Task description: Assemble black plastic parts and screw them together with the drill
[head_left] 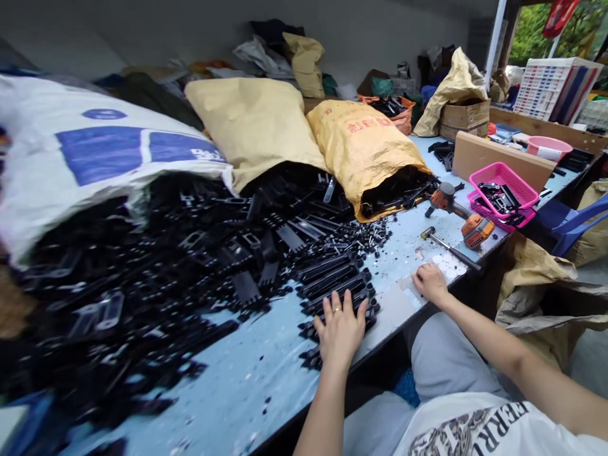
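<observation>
My left hand lies with fingers spread over a row of long black plastic parts near the table's front edge; a ring is on one finger. Close to the edge, my right hand rests by a pale flat plate. Its fingers are bent together, and whatever may be between them is hidden. Beyond that hand lie a hammer and an orange and black cordless drill. Small black pieces and screws are scattered behind the row.
A large heap of black plastic parts spills from a white sack, a tan sack and a yellow sack. Further right stand a pink basket with black parts, a cardboard panel and a blue chair.
</observation>
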Available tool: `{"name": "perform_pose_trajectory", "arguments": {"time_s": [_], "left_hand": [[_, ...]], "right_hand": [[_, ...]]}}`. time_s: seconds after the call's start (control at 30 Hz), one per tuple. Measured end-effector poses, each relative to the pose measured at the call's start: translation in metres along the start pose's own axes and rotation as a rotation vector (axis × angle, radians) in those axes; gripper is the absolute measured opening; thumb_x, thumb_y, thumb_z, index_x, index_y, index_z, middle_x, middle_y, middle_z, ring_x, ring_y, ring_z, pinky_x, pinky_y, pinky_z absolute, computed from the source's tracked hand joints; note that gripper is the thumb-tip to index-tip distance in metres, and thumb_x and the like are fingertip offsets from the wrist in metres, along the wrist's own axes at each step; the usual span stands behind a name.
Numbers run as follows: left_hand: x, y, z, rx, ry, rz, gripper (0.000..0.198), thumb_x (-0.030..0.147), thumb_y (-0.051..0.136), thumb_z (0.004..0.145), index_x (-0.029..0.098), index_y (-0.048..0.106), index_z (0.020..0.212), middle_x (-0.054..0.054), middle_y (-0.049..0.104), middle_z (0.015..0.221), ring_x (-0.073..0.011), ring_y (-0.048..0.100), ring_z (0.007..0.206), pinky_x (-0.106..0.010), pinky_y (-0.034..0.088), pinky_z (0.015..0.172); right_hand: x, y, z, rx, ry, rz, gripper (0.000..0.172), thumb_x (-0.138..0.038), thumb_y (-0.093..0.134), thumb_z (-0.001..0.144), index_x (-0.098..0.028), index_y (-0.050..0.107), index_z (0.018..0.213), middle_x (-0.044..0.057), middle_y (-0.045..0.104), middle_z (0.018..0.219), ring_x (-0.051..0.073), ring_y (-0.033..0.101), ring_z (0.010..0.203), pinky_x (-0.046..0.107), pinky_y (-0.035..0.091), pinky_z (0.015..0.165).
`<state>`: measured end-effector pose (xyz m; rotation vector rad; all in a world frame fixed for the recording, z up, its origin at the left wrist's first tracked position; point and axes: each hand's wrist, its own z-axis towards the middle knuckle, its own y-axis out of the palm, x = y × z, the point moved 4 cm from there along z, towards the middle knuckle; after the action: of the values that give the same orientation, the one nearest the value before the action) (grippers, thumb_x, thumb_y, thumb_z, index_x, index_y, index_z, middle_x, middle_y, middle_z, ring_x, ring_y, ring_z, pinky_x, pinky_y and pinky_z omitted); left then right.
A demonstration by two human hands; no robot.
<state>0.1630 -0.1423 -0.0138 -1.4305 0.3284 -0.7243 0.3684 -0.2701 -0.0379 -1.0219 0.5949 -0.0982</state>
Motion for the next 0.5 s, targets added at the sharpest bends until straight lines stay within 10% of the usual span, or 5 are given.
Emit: {"name": "perform_pose_trajectory", "arguments": {"time_s": [0.2, 0.5], "left_hand": [[0.021, -0.016, -0.017, 0.300, 0.110, -0.251, 0.061, 0.050, 0.032, 0.090, 0.008, 0.041, 0.133, -0.024, 0.031, 0.145, -0.0350, 0.014, 0.139, -0.062, 0.017, 0.107], [0.097, -0.036, -0.042, 0.195, 0.472, -0.336, 0.061, 0.049, 0.042, 0.087, 0.011, 0.038, 0.135, -0.020, 0.029, 0.147, -0.0317, 0.012, 0.141, -0.054, 0.018, 0.111]], "right_hand": [[-0.017, -0.019, 0.070, -0.038, -0.056, -0.007, 0.018, -0.029, 0.046, 0.090, -0.017, 0.058, 0.082, 0.009, 0.058, 0.091, 0.021, 0.050, 0.095, 0.034, 0.040, 0.087], [-0.044, -0.029, 0.128, -0.123, -0.206, 0.032, 0.015, -0.013, 0.048, 0.085, -0.010, 0.058, 0.097, 0.018, 0.047, 0.130, 0.024, 0.038, 0.122, 0.045, 0.027, 0.104]]}}
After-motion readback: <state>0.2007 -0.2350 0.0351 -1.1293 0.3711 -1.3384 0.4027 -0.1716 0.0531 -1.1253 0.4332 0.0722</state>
